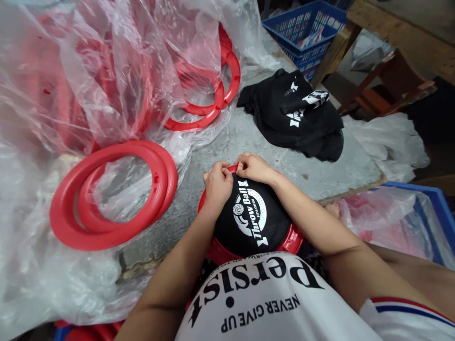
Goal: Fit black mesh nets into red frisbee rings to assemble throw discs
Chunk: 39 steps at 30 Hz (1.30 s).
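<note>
A black mesh fabric disc with white "Throw Ball" print lies across a red plastic ring close to my body. At the ring's far edge, my left hand pinches the fabric's border with bent fingers. Just right of it, my right hand is closed on the same far edge, and a short stretch of red rim shows between the two hands. The ring's near side rests against my white shirt. My fingertips partly hide how the cloth meets the rim.
Two stacked red rings lie at left on the grey table. Behind them, clear plastic bags cover several more rings. A pile of black printed fabric sits at back right. Blue crates stand beyond the table and at right.
</note>
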### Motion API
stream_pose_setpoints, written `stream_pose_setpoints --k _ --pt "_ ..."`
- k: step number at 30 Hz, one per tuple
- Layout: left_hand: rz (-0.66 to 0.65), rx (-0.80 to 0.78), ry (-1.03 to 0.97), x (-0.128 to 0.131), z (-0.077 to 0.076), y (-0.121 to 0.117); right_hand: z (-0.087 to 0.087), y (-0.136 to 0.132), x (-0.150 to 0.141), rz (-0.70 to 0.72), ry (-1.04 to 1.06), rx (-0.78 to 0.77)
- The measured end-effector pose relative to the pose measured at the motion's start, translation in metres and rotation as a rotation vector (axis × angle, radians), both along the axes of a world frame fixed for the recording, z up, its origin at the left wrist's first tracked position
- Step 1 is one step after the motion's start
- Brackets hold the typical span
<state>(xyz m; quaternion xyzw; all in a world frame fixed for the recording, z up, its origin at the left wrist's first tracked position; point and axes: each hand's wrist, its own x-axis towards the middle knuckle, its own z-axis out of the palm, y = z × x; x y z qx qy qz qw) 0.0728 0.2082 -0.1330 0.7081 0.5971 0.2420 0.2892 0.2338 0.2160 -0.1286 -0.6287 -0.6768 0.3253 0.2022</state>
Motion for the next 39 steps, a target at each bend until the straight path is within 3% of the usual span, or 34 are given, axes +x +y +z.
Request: stream_pose_setpoints --k 8,21,30,33,34,36,39 --pt "-0.012 -0.027 0.1 0.003 0.003 0.002 0.002 0.001 0.0 0.008 -0.045 -0.01" --pt "-0.005 0.009 0.101 0.004 0.001 0.0 0.007 0.003 -0.006 -0.038 -0.178 -0.044" --pt "-0.038 0.024 0.069 -0.001 -0.004 0.003 -0.005 0.006 -0.004 -0.031 -0.082 0.033" --pt "-0.07 -0.012 0.001 -0.006 0.002 0.0 0.003 -0.002 0.001 -0.051 -0.053 -0.007" --pt "-0.077 -0.018 0.0 -0.009 0.004 -0.002 0.009 -0.006 0.004 0.005 -0.062 -0.035" --pt "-0.124 0.045 0.162 -0.02 0.006 -0.003 0.022 -0.013 0.011 -0.007 -0.124 -0.048" --pt "-0.217 0.192 0.628 -0.042 0.002 0.003 0.039 -0.018 0.021 -0.14 -0.197 -0.024"
